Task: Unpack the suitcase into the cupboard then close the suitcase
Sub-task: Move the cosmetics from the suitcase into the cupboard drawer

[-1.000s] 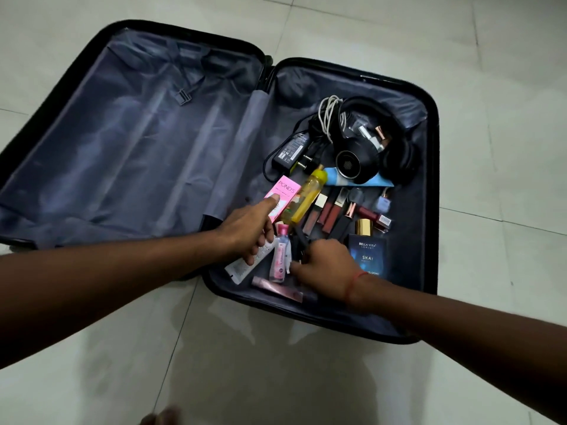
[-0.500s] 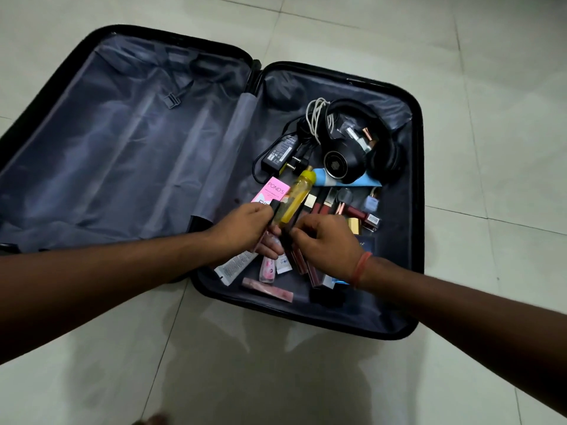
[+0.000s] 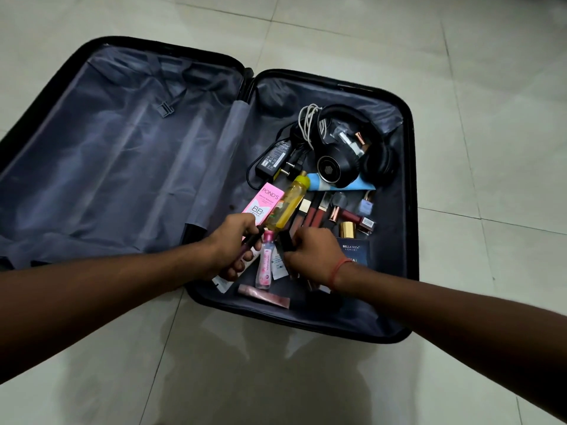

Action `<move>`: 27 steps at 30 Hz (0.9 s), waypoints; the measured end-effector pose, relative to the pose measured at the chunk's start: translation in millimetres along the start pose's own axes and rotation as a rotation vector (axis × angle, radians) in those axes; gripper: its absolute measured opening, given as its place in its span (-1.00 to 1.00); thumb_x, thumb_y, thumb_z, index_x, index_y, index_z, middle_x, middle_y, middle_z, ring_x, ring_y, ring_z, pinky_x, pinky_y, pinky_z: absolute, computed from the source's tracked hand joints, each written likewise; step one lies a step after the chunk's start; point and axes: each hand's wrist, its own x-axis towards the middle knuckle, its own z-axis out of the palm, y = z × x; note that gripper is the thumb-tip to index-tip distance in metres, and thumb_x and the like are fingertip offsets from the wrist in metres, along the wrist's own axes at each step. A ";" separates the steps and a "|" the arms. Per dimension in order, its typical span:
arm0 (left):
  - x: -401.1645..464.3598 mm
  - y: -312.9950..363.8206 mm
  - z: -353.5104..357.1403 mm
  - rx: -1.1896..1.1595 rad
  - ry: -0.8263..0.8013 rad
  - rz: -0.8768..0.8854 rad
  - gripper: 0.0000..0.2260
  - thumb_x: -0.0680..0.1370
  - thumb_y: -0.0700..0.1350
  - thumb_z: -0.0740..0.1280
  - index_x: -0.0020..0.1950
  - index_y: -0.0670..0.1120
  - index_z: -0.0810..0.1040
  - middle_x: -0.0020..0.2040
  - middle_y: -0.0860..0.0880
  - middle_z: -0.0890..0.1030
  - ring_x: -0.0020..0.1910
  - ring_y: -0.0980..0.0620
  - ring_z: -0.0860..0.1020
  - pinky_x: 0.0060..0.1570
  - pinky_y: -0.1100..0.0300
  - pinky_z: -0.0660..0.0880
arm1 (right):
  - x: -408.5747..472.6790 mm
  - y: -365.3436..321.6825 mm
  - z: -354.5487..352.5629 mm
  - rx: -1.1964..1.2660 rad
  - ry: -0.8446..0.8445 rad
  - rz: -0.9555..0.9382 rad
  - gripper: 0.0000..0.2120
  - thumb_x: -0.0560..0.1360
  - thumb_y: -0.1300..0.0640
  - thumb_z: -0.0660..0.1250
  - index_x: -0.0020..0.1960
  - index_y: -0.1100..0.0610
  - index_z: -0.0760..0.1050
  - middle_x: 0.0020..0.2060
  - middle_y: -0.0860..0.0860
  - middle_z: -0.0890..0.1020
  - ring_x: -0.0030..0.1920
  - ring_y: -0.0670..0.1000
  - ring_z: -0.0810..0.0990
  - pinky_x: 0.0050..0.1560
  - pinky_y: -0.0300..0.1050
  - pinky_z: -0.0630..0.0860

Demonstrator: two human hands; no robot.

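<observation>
Tiled floor point(image 3: 491, 87) carries the open suitcase point(image 3: 412, 210); near its front edge, left hand point(image 3: 233, 243) grips a dark pencil point(image 3: 253, 237), right hand point(image 3: 313, 256) clasps a black tube point(image 3: 286, 240)

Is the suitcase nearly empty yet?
Half, maybe. The suitcase's left half holds nothing. The left hand grips a dark slim stick and the right hand a dark tube. Headphones, charger, yellow bottle and perfume box remain. It's still open.
</observation>
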 end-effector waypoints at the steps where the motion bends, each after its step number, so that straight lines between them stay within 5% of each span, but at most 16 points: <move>1: 0.9 1.3 -1.6 -0.006 -0.010 -0.021 -0.75 0.42 0.05 0.11 -0.25 -0.11 0.41 -0.43 -0.03 0.33 -0.54 0.04 0.22 -0.50 0.32 0.15 | -1.7 -0.2 -1.3 0.139 -0.016 0.042 -0.86 0.41 0.14 0.40 -0.28 0.17 0.51 -0.29 0.10 0.65 -0.24 0.09 0.65 -0.23 -0.03 0.59; 5: 5.6 4.6 1.4 -0.063 -0.092 0.088 -0.76 0.52 0.02 0.17 -0.28 -0.07 0.37 -0.44 -0.03 0.35 -0.53 0.04 0.28 -0.49 0.26 0.22 | -14.6 -5.5 -6.6 0.500 -0.101 0.082 -0.88 0.45 0.19 0.44 -0.24 0.18 0.58 -0.35 0.15 0.67 -0.29 0.10 0.67 -0.15 0.17 0.64; 13: 6.4 -2.2 14.9 -0.003 -0.071 0.321 -0.88 0.59 -0.10 0.30 -0.01 -0.15 0.54 -0.34 -0.05 0.51 -0.46 0.08 0.42 -0.47 0.22 0.38 | -26.5 -15.5 -19.2 0.609 -0.142 0.037 -0.92 0.49 0.32 0.37 -0.03 0.27 0.62 -0.34 0.10 0.64 -0.34 0.01 0.61 -0.26 -0.08 0.63; 19: 2.8 -1.3 9.2 -0.092 -0.121 0.268 -0.79 0.66 -0.07 0.17 0.01 -0.19 0.48 -0.28 -0.11 0.60 -0.30 -0.13 0.63 -0.25 0.01 0.57 | -11.5 5.2 -22.2 -0.180 -0.004 -0.068 -0.77 0.49 0.16 0.28 -0.31 0.22 0.51 -0.38 0.14 0.54 -0.28 0.16 0.55 -0.24 -0.18 0.37; 23: -1.9 -3.1 13.3 -0.078 -0.091 0.269 -0.81 0.66 -0.07 0.18 -0.01 -0.18 0.44 -0.32 -0.09 0.57 -0.42 -0.04 0.59 -0.48 0.10 0.54 | -14.6 -4.2 -8.9 -0.393 -0.121 -0.103 -0.81 0.51 0.18 0.27 -0.04 0.30 0.56 -0.10 0.24 0.61 -0.04 0.25 0.60 -0.07 -0.03 0.52; 27: -1.6 -6.2 17.8 -0.071 -0.097 0.247 -0.89 0.61 -0.12 0.30 -0.04 -0.16 0.48 -0.32 -0.10 0.51 -0.41 0.02 0.57 -0.45 0.09 0.56 | -14.7 -6.8 -3.0 -0.426 -0.103 -0.127 -0.81 0.55 0.23 0.23 0.08 0.32 0.50 0.04 0.26 0.59 0.06 0.27 0.58 0.00 0.01 0.50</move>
